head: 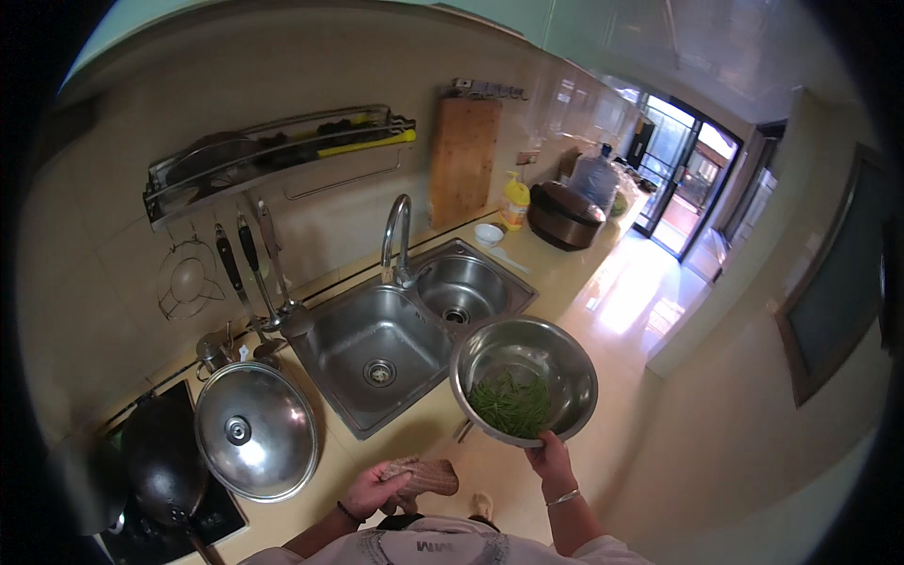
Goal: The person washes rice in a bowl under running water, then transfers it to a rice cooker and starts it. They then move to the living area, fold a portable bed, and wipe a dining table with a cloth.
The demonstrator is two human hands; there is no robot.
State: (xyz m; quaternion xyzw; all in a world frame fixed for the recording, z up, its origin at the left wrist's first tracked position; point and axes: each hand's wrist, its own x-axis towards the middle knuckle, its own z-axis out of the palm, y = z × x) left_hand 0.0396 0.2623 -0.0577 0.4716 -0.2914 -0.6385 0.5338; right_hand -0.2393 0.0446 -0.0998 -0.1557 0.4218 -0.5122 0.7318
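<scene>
My right hand [548, 458] grips the near rim of a stainless steel bowl [572, 353]. The bowl tilts towards me beside the sink, and chopped green vegetable pieces [512, 406] are gathered at its lower side. In my left hand [371, 489] is a folded brown cloth [427, 475], held low in front of my body. A double-bowl steel sink [353, 346] with a chrome faucet [399, 240] is set in the counter ahead. Part of a thin metal object [463, 431] shows beneath the bowl's near edge.
Left of the sink, a domed metal lid [265, 424] lies near a black wok [166, 459] on the cooktop. Ladles and a spatula [229, 265] hang from a wall rack [282, 152]. A small white bowl [488, 234], yellow pump bottle [515, 203] and rice cooker [565, 215] stand at the counter's far end.
</scene>
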